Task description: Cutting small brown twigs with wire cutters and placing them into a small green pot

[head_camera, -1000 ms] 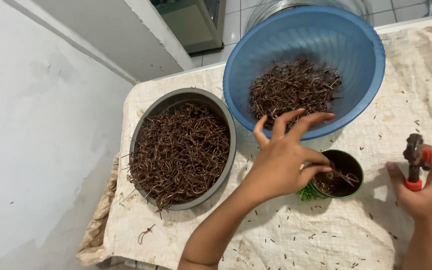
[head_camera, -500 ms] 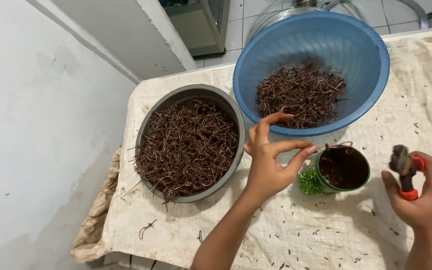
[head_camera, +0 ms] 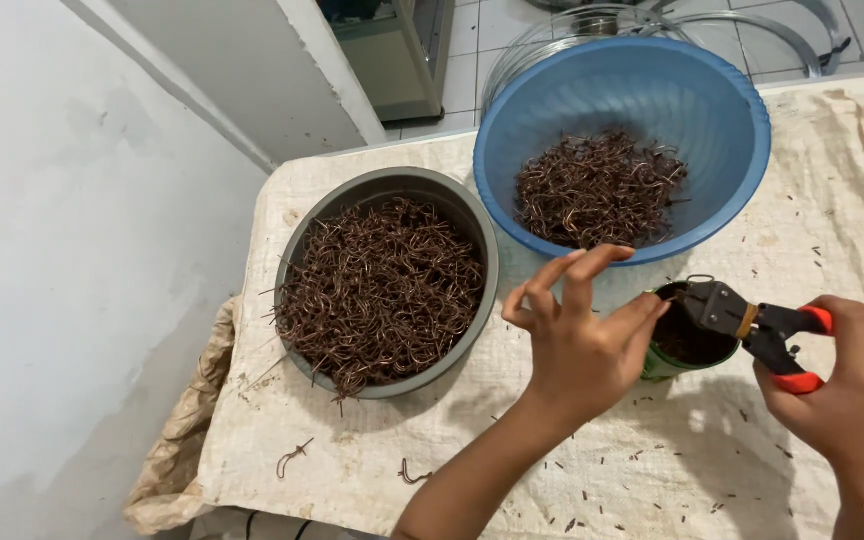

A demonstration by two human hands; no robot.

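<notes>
Your right hand [head_camera: 857,385] is closed around the red handles of a pair of pliers [head_camera: 752,325]. Its grip is wrapped firmly, and the dark plier head points left, over the rim of a small green cup [head_camera: 664,362] that stands on the counter [head_camera: 372,450] near you. Whether the plier tips touch the cup or anything inside it, you cannot tell from here.

Your left hand [head_camera: 582,350] hovers just left of the cup with its grip loosely open: fingers [head_camera: 592,268] spread and lifted, thumb apart from them, nothing clearly held. The fingertip nearest the cup sits right at its rim.

Further away, the blue bowl [head_camera: 722,120] sits at the far right of the cloth-covered counter with a pile of short brown wire pieces [head_camera: 597,190] in its bottom. To its left, the grey bowl [head_camera: 392,190] is nearly full of longer, curled brown wire hooks [head_camera: 382,290]. A few stray hooks lie on the cloth by the near edge.
</notes>
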